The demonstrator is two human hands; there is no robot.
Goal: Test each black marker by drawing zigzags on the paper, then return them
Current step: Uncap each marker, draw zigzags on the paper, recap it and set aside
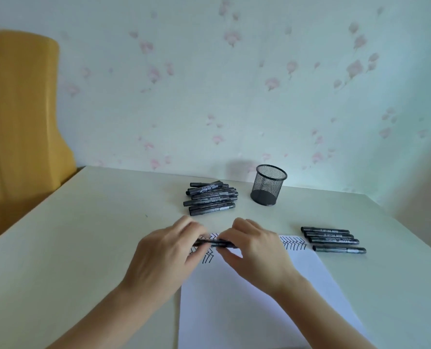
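A black marker (214, 243) lies level between my two hands, just above the white paper (254, 298). My left hand (166, 255) grips its left end and my right hand (254, 250) pinches its right end. Black zigzag lines (293, 242) run along the paper's far edge, partly hidden by my hands. A pile of several black markers (211, 197) lies behind my hands. Several more markers (332, 240) lie in a row to the right of the paper.
A black mesh pen cup (269, 184) stands upright at the back, right of the pile. The cream table (83, 235) reaches the flowered wall. A yellow chair back (18, 109) stands off the table's left side.
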